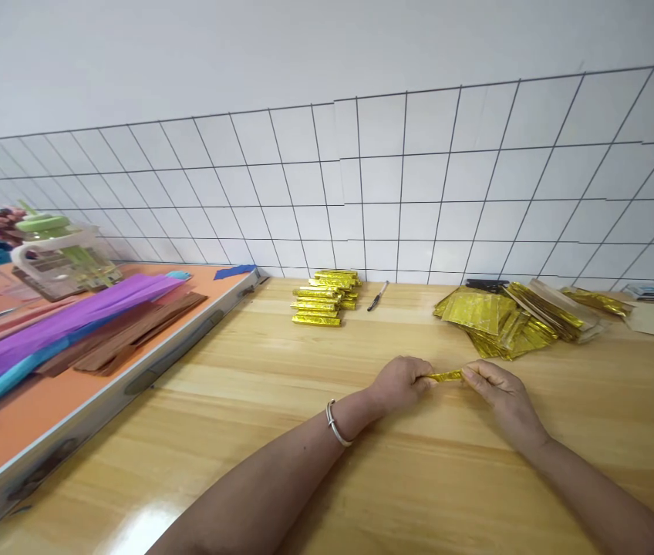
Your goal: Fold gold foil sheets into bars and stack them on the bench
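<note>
My left hand (399, 383) and my right hand (497, 391) each pinch one end of a narrow folded strip of gold foil paper (446, 375), held just above the wooden table (281, 432). A silver bangle sits on my left wrist. Behind the hands to the right lies a loose heap of flat gold foil sheets (497, 316). A stack of several folded gold strips (322, 299) rests at the back centre, near the wall.
A black pen (377, 296) lies beside the folded stack. On the left is an orange board (26, 408) bearing purple, blue and brown crepe paper (61, 324) and a clear plastic container (58, 258). A wire grid (419, 185) lines the white wall.
</note>
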`<action>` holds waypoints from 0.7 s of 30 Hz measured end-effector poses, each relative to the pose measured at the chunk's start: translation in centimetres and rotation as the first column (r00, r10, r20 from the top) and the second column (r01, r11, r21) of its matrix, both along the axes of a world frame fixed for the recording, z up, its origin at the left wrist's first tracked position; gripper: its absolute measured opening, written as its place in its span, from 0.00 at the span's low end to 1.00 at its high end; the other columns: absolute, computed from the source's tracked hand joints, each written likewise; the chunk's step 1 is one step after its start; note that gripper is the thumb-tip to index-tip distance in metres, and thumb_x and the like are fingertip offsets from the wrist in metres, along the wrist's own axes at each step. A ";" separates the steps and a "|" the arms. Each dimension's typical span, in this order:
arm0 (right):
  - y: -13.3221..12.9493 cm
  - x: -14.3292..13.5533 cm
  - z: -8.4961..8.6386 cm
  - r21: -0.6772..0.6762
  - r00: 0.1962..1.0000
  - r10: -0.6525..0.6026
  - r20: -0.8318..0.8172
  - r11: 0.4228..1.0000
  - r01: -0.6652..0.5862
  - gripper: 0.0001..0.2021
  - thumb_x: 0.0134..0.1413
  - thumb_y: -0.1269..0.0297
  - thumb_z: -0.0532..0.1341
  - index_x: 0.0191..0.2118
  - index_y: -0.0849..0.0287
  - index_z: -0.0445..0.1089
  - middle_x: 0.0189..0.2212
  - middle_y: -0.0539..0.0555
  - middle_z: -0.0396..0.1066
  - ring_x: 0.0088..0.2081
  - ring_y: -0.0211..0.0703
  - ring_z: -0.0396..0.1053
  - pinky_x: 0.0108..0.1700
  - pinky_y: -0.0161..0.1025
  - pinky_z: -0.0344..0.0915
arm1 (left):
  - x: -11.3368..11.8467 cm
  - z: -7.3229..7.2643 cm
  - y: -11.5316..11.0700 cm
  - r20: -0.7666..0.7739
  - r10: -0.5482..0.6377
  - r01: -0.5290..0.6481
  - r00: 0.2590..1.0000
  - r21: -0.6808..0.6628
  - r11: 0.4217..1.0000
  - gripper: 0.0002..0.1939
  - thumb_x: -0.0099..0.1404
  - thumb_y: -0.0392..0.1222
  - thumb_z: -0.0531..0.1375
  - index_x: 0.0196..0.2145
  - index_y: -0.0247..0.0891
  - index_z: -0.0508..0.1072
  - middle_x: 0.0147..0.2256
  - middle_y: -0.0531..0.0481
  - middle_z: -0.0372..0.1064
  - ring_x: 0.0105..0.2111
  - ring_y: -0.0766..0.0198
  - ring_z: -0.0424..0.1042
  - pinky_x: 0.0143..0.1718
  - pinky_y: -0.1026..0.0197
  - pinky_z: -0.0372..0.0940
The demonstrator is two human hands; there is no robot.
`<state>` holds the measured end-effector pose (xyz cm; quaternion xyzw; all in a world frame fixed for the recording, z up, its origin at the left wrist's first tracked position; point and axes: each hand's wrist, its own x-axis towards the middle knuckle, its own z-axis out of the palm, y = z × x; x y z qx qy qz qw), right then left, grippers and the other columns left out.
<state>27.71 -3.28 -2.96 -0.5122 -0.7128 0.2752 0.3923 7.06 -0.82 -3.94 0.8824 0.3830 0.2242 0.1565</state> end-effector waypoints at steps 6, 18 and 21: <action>0.8 0.2 -0.9 0.228 0.985 -0.007 0.171 0.973 -0.033 0.14 0.59 0.56 0.50 0.44 0.56 0.66 0.40 0.55 0.68 0.43 0.47 0.64 0.44 0.43 0.61 | -0.7 0.1 0.4 -0.069 0.081 -0.075 0.994 0.076 0.994 0.08 0.63 0.39 0.52 0.32 0.36 0.69 0.30 0.50 0.69 0.31 0.65 0.66 0.33 0.64 0.57; 0.3 -0.9 -1.9 0.445 0.641 -0.133 0.756 0.823 -0.354 0.08 0.55 0.72 0.53 0.38 0.58 0.68 0.34 0.57 0.69 0.42 0.50 0.62 0.46 0.49 0.55 | 0.5 0.6 -1.0 -0.264 0.037 0.051 0.964 0.320 0.946 0.07 0.61 0.39 0.54 0.37 0.38 0.67 0.32 0.50 0.68 0.35 0.60 0.64 0.37 0.58 0.54; 0.6 -0.6 -2.0 0.401 0.660 -0.064 0.749 0.837 -0.373 0.08 0.54 0.74 0.52 0.32 0.58 0.67 0.30 0.55 0.68 0.39 0.47 0.62 0.43 0.46 0.55 | 0.4 0.5 -1.1 -0.276 0.019 0.076 0.961 0.329 0.941 0.06 0.59 0.37 0.55 0.36 0.37 0.67 0.32 0.49 0.68 0.35 0.60 0.63 0.37 0.58 0.54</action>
